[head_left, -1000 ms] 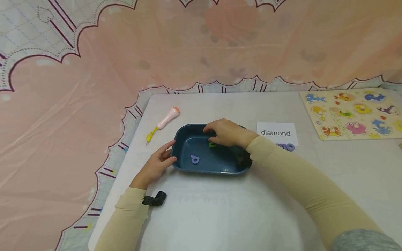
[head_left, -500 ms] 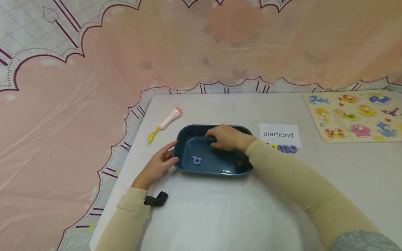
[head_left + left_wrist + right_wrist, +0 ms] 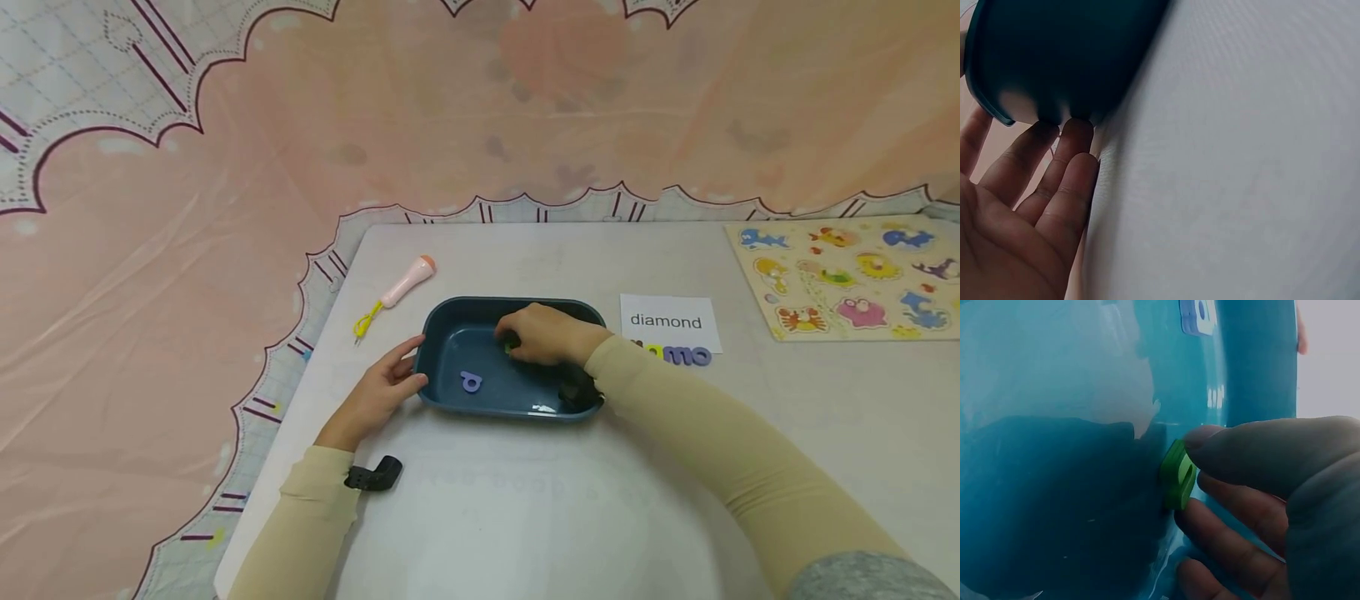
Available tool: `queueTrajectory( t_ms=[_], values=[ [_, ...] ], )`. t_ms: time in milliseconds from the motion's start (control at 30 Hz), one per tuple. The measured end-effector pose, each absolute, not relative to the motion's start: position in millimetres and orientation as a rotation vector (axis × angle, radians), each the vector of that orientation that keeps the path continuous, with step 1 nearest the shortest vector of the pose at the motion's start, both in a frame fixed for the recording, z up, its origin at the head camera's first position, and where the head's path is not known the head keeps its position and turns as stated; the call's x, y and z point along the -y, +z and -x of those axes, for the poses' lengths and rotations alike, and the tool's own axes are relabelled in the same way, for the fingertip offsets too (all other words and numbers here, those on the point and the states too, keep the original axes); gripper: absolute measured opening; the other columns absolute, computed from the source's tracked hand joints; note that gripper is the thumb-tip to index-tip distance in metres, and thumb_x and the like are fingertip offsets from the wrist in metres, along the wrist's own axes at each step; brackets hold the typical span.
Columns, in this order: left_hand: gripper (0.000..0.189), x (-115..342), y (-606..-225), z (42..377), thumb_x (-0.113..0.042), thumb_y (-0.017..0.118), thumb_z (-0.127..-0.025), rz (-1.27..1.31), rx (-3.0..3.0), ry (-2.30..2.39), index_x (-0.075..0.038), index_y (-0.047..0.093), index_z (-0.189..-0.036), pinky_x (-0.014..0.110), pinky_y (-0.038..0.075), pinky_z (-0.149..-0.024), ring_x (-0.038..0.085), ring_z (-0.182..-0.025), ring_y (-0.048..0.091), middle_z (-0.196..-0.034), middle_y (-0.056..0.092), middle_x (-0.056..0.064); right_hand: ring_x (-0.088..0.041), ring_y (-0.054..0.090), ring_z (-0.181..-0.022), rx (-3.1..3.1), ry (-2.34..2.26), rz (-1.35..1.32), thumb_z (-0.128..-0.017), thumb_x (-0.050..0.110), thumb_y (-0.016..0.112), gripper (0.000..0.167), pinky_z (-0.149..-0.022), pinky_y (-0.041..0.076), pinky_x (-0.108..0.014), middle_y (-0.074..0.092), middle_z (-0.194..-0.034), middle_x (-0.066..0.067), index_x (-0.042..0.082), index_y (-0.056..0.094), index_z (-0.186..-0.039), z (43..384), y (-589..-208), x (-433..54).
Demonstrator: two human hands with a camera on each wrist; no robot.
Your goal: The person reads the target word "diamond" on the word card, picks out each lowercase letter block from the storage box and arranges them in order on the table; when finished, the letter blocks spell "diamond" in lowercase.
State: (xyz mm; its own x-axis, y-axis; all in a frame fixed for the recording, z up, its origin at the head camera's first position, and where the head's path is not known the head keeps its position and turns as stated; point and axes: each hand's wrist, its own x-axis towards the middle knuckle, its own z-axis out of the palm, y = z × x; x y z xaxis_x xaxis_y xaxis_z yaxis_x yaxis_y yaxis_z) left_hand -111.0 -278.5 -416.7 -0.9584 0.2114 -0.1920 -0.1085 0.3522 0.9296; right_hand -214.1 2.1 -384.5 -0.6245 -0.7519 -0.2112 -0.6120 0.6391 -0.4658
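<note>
A dark blue tray [image 3: 450, 400] holds a purple letter d [image 3: 471, 382], which appears turned from my view. My right hand [image 3: 547, 333] reaches inside and pinches a green letter n [image 3: 1175, 478] between thumb and fingers. The right wrist view shows this letter standing on edge by the tray wall; in the head view the fingers mostly cover it. At the tray's left end my left hand [image 3: 375, 396] spreads its fingers, and in the left wrist view the fingertips [image 3: 1075, 131] touch the outer wall.
Right of the tray lies a white card [image 3: 666, 321] printed "diamond", with purple letters m and o [image 3: 688, 357] and a yellow letter [image 3: 654, 352] along its lower edge. A pink microphone-shaped toy [image 3: 408, 282] lies behind left. A sea-animal puzzle board [image 3: 847, 279] occupies the far right.
My right fingers have closed in around the green letter, covering more of it. My left hand stays at the tray's end. The whole view shifted slightly.
</note>
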Motion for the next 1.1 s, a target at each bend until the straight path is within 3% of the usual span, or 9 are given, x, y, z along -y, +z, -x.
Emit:
queueTrajectory(
  t_ms=[533,1100],
  values=[
    [0.065,276.6,-415.2,112.0,-0.013,0.061,-0.100,-0.105,-2.354,1.630,-0.012,0.030,-0.158,0.053,0.037,-0.108,0.036,-0.131,0.050,-0.150,0.045,0.023,-0.019,0.060,-0.098,-2.442,-0.509,1.049,-0.094,0.006,0.065,0.033,-0.097,0.049,-0.038,0.067,-0.119,-0.008,0.005,0.066,-0.127,212.8,-381.9,-3.9],
    [0.065,277.4,-417.3,110.7,-0.015,0.061,-0.100,-0.053,-2.381,1.594,-0.014,0.031,-0.158,0.053,0.035,-0.109,0.035,-0.131,0.050,-0.149,0.046,0.022,-0.019,0.060,-0.098,-2.493,-0.514,1.150,-0.096,0.011,0.066,0.023,-0.095,0.049,-0.037,0.068,-0.111,-0.004,0.007,0.069,-0.119,207.4,-366.6,-3.3]
  ],
)
